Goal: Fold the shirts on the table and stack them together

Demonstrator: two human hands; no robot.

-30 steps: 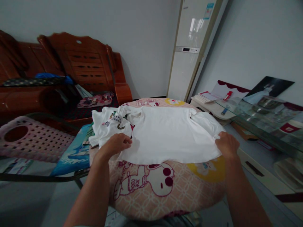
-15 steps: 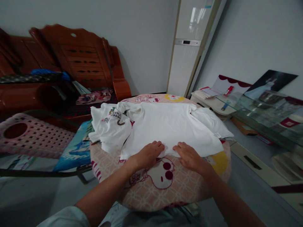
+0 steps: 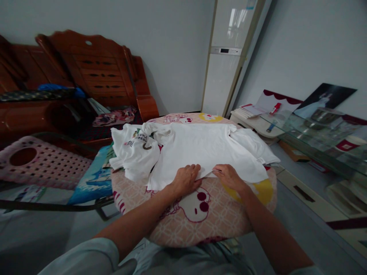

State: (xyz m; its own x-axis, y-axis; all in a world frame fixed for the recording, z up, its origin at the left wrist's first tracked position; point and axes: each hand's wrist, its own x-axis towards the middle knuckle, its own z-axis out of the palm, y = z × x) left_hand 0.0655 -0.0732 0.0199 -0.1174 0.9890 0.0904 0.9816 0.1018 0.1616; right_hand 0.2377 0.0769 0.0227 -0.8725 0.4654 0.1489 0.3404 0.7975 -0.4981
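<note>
A white T-shirt lies spread flat on a round surface covered by a pink cartoon-print cloth. My left hand rests on the shirt's near hem at the middle, fingers flat and together. Just to its right, my right hand pinches that hem and lifts it slightly. A second white garment with printed letters lies crumpled at the left of the cloth, partly under the shirt.
A pink perforated plastic stool and a blue printed item sit at left. A carved wooden sofa stands behind. A tall white air conditioner is in the corner. Glass cabinet with papers at right.
Both hands came from the shirt's outer corners to the middle of the near hem. The right hand now pinches and lifts the hem edge.
</note>
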